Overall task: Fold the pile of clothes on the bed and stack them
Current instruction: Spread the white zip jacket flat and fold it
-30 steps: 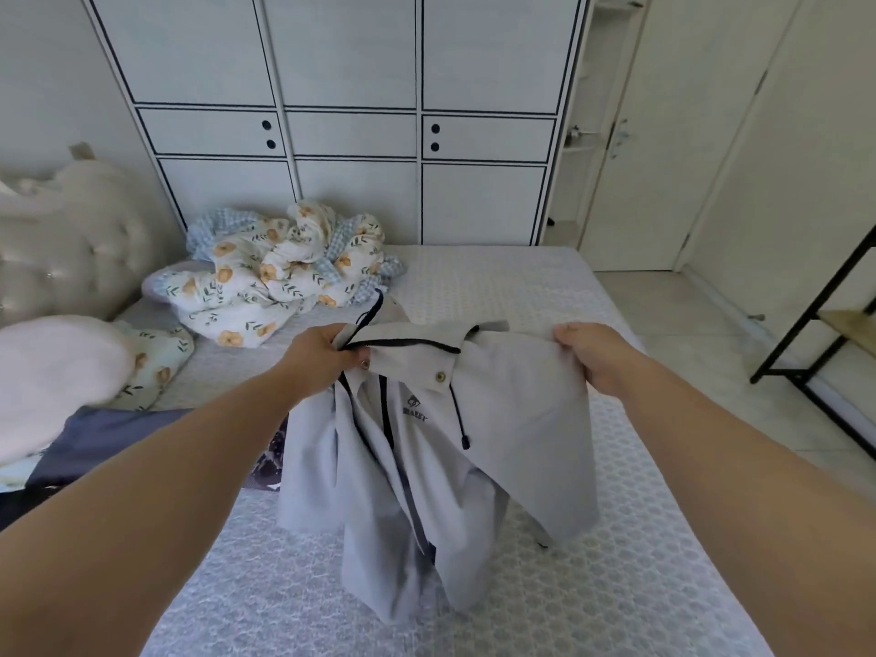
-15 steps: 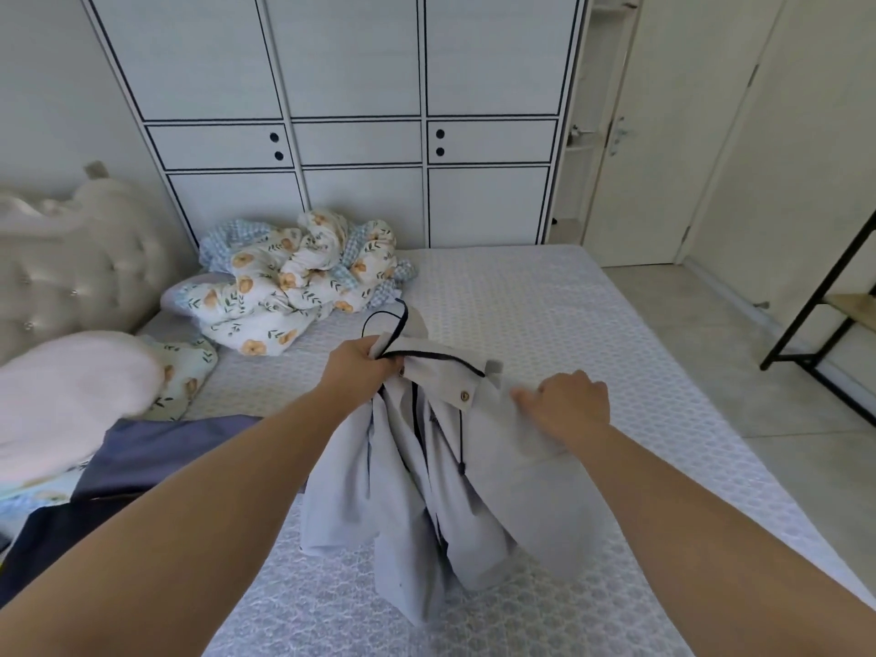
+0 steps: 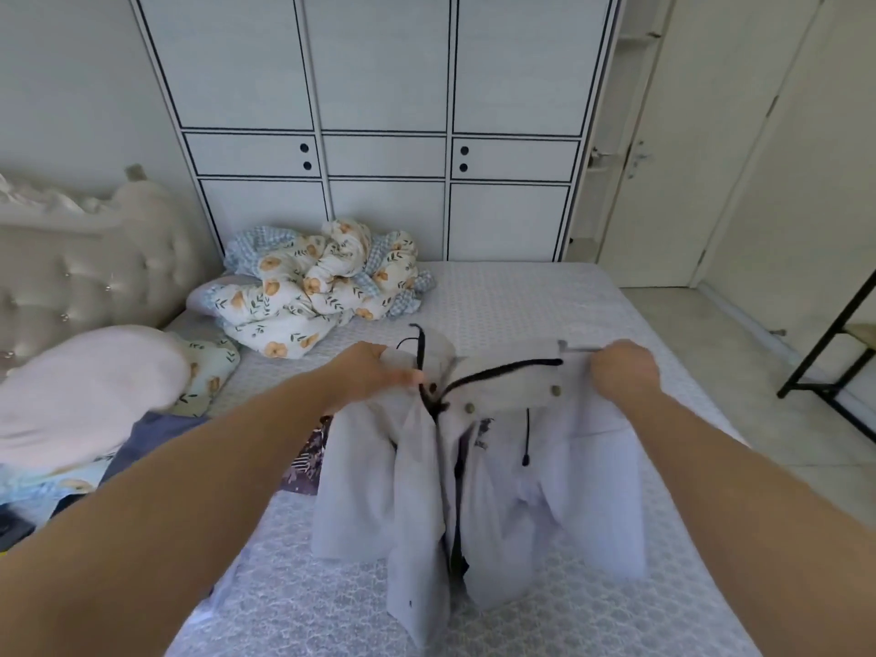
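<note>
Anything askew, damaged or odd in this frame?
Nothing damaged. The grey jacket, held up by the left hand and right hand, hangs bunched and uneven, not yet folded. The floral duvet lies crumpled at the head of the bed.

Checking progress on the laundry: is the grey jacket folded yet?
Not folded. Both hands, left hand and right hand, hold the jacket up by its collar, its body hanging loose onto the bed.

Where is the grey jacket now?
Centre of the head view: the jacket hangs over the bed, held at the collar by left hand and right hand.
</note>
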